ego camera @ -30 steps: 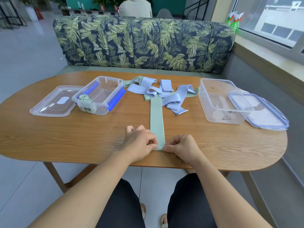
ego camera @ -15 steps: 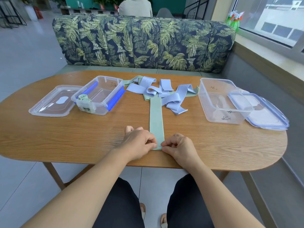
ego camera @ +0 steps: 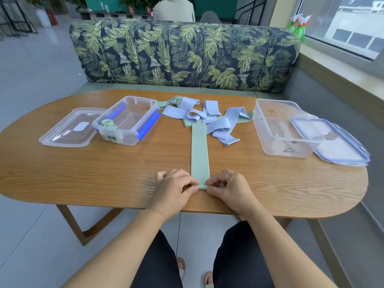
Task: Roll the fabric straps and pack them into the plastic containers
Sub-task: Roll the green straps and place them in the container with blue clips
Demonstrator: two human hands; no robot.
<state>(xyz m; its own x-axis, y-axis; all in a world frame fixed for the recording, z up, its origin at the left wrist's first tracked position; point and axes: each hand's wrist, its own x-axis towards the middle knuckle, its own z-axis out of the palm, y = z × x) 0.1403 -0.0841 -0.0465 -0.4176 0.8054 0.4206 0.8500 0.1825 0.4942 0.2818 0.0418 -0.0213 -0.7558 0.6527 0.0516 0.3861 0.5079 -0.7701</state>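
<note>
A pale green strap (ego camera: 199, 150) lies straight down the middle of the wooden table (ego camera: 104, 175), its near end at the front edge. My left hand (ego camera: 174, 189) pinches the left corner of that end and my right hand (ego camera: 229, 188) pinches the right corner, the end folded over into a first small turn. A heap of light blue straps (ego camera: 216, 121) lies across the green strap's far part. The left clear container (ego camera: 133, 119), with blue clips, holds two rolled green straps (ego camera: 109, 124). The right clear container (ego camera: 284, 129) holds nothing I can see.
A clear lid (ego camera: 70, 129) lies left of the left container. A blue-rimmed lid (ego camera: 336, 142) leans against the right container. A leaf-print sofa (ego camera: 182, 57) stands behind the table. A person sits beyond it with their back to me. A window ledge runs along the right.
Both hands have edged slightly away from me along the strap, and its near end has folded over between my fingertips. The containers and the blue heap have not moved.
</note>
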